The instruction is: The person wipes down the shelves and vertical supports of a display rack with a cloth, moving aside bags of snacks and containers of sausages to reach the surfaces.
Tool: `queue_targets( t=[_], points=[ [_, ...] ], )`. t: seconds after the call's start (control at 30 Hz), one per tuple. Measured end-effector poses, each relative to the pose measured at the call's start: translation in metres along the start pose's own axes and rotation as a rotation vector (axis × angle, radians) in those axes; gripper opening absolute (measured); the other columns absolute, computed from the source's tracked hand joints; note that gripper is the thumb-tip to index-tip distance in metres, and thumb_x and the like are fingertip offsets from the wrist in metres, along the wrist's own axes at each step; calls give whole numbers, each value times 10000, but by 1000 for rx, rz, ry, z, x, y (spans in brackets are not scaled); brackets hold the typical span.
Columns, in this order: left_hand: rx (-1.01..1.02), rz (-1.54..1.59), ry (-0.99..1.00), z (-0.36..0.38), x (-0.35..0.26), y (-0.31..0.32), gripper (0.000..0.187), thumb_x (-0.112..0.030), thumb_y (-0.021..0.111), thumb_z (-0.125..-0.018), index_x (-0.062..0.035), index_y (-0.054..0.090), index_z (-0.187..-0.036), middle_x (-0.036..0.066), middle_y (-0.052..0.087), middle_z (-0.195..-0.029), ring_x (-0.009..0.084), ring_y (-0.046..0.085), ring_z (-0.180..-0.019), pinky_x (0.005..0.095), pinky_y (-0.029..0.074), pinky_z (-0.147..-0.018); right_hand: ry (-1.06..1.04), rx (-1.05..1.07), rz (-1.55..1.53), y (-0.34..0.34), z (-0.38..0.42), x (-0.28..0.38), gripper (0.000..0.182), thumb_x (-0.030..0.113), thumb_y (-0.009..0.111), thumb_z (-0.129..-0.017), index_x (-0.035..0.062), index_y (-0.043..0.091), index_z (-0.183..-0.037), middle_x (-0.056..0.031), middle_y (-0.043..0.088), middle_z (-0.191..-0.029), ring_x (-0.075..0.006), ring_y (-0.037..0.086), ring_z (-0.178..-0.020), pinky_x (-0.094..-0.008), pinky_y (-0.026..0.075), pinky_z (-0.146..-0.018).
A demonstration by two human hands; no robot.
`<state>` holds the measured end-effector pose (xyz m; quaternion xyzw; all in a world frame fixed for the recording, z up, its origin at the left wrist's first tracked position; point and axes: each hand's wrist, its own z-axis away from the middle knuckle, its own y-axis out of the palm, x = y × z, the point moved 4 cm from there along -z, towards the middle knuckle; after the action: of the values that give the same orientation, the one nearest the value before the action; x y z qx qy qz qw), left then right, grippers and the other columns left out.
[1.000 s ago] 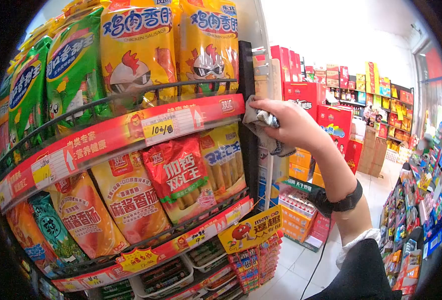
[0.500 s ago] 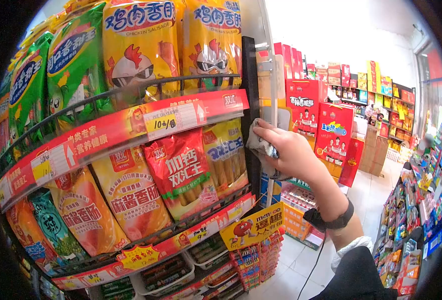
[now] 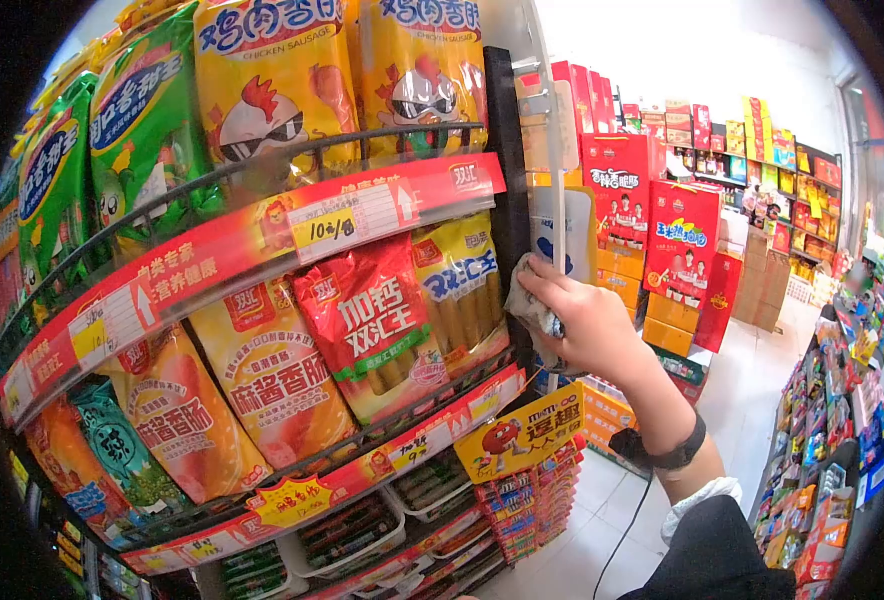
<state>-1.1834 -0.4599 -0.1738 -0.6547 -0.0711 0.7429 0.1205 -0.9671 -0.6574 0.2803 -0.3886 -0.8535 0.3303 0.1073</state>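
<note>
My right hand [image 3: 594,325] is closed around a crumpled greyish cloth [image 3: 532,302]. The cloth lies against the right-hand edge of the black upright post [image 3: 507,150] at the end of the snack rack. Close by on the left, a yellow pack of sausages [image 3: 462,285] and a red pack of sausages [image 3: 367,320] stand behind a wire rail. A dark strap circles my right wrist. My left hand is out of view.
Yellow chicken sausage bags [image 3: 277,90] fill the upper shelf, with red price strips [image 3: 327,225] below. An M&M's sign [image 3: 522,430] juts out low by the post. Red gift boxes [image 3: 682,255] stand behind. A thin cable [image 3: 622,540] hangs from the wrist strap.
My right hand and the cloth are a little lower along the post. The whole view has shifted slightly; the hand stays closed on the cloth.
</note>
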Motion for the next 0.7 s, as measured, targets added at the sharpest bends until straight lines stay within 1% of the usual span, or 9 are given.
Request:
queue_targets(
  t=[0.03, 0.1, 0.23, 0.3, 0.33, 0.43, 0.53, 0.6, 0.7],
  points=[
    [-23, 2, 37, 0, 1, -1, 210, -129, 445, -889, -38, 586, -1015, 99, 631, -876, 210, 599, -824, 323, 469, -744, 1, 2, -8, -1, 1, 3, 590, 134, 686, -642, 121, 504, -1204, -109, 487, -1291, -312, 580, -999, -384, 508, -781],
    [-28, -23, 42, -3, 14, -1, 204, -125, 449, -889, -39, 589, -1009, 96, 632, -868, 204, 599, -818, 320, 471, -740, 17, 55, 84, 0, 1, 8, 612, 135, 693, -624, 114, 498, -1204, -111, 481, -1295, -308, 602, -954, -386, 518, -745],
    [-43, -9, 54, -4, 31, 2, 185, -107, 456, -888, -39, 598, -986, 82, 632, -833, 175, 598, -782, 299, 476, -714, 40, 110, 114, 8, 8, 11, 634, 141, 702, -604, 109, 491, -1200, -123, 471, -1299, -305, 623, -889, -387, 528, -696],
    [-27, 11, 58, 0, 10, 0, 180, -104, 458, -888, -38, 599, -978, 76, 632, -824, 165, 596, -767, 290, 478, -700, 6, 120, 117, 12, 14, 11, 643, 147, 708, -595, 107, 486, -1197, -135, 476, -1291, -306, 635, -839, -387, 533, -659],
    [-11, 35, 61, 1, 2, -1, 176, -101, 460, -887, -36, 601, -970, 71, 631, -815, 155, 594, -751, 281, 480, -687, 8, 116, 115, 13, 16, 11, 643, 147, 708, -595, 107, 486, -1197, -135, 476, -1291, -306, 635, -839, -387, 533, -659],
    [-7, 75, 30, 1, 8, 1, 176, -101, 461, -890, -30, 601, -967, 65, 633, -812, 147, 591, -734, 275, 483, -669, 8, 134, 93, 18, 23, 13, 641, 148, 708, -591, 101, 486, -1191, -138, 479, -1283, -305, 637, -828, -388, 534, -649],
    [-12, 88, 20, 2, 1, 0, 171, -100, 466, -889, -25, 602, -962, 66, 632, -810, 148, 591, -731, 275, 484, -664, 12, 118, 59, 22, 29, 13, 641, 149, 703, -591, 98, 482, -1191, -138, 486, -1271, -303, 638, -815, -389, 534, -643],
    [-10, 98, 7, 3, -2, 1, 170, -99, 470, -888, -24, 605, -960, 68, 632, -809, 148, 591, -730, 276, 484, -662, 37, 171, 44, 28, 33, 14, 630, 151, 695, -589, 94, 489, -1182, -140, 483, -1274, -306, 639, -794, -390, 534, -632],
    [-13, 106, -13, 6, -7, 2, 172, -100, 475, -887, -19, 610, -956, 72, 632, -806, 152, 592, -727, 279, 483, -660, 12, 128, 55, 37, 41, 14, 602, 157, 680, -602, 98, 505, -1175, -140, 494, -1265, -312, 640, -775, -391, 534, -624]
  ],
)
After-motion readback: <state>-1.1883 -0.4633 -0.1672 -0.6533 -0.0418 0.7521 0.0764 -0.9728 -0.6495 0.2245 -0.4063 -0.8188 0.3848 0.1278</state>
